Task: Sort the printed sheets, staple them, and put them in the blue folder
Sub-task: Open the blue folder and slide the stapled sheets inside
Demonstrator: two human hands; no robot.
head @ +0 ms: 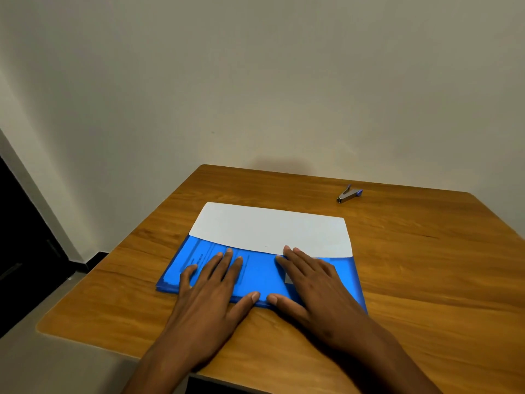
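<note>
- Two hands are lying flat on the blue folder (261, 277) at lower centre: left hand (211, 282), right hand (308, 282), fingers straight, each grip holding nothing.
- White sheets (270, 230) are sticking out past the folder's far edge.
- Upper right, a stapler (348, 193) is sitting on the desk (412, 280).

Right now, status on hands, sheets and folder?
Left hand and right hand flat on blue folder. White sheets partway in, far end protruding. Stapler apart, far right; nothing blocking.
</note>
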